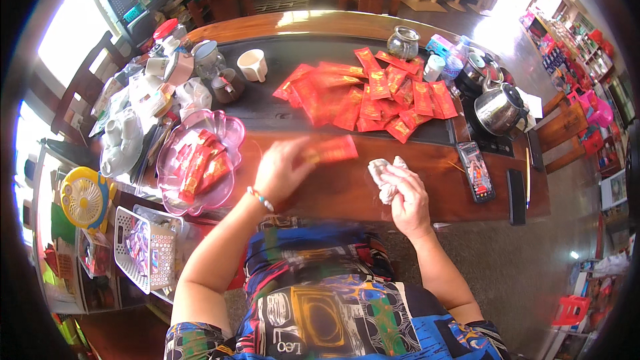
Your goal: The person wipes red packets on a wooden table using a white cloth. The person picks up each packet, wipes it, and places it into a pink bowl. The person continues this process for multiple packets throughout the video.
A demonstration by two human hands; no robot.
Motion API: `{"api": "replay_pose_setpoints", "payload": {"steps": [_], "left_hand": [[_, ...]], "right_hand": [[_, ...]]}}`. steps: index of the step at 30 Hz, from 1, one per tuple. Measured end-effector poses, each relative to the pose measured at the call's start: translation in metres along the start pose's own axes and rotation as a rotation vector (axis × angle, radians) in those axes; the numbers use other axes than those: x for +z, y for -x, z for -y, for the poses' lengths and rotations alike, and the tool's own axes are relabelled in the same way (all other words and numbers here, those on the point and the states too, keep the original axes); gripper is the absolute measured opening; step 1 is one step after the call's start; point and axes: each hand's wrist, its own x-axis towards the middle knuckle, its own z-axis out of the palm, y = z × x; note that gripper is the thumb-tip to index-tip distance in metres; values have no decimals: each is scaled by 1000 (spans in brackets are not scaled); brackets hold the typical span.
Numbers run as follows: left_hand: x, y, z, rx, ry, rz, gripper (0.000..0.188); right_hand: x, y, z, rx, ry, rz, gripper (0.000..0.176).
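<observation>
Blurred by motion, my left hand (282,167) holds a red sachet (339,149) by its left end over the wooden table (320,195). A crumpled white cloth (382,172) is gripped in my right hand (411,200), low against the tabletop. Beyond both hands spreads a heap of red sachets (377,85) with gold print, its left part blurred. To the left of my left hand stands a pink translucent scalloped bowl (236,135) with several more red sachets (202,167) inside.
Left of the heap are a white mug (252,65), a glass jug (227,87) and plastic-bagged things (145,90). At right stand a steel kettle (500,107), a glass jar (403,43), a lit phone (475,171) and a black phone-like slab (516,197). A white basket (162,257) sits lower left.
</observation>
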Motion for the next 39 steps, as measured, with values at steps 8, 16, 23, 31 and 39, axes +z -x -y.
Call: {"api": "replay_pose_setpoints", "payload": {"steps": [8,16,23,31,39], "left_hand": [[16,42,-8,-34,272,28,96],[22,41,-1,-117,246,36,97],[18,42,-4,-42,242,54,95],[18,40,-8,-32,223,20,78],[3,33,-20,23,130,15,57]], "right_hand": [[10,-32,24,51,-243,-148,30],[69,-43,76,-241,-2,272,35],[19,-25,15,-116,69,102,27],[48,-26,55,-97,-52,39,36],[20,-25,17,-70,121,114,40]]}}
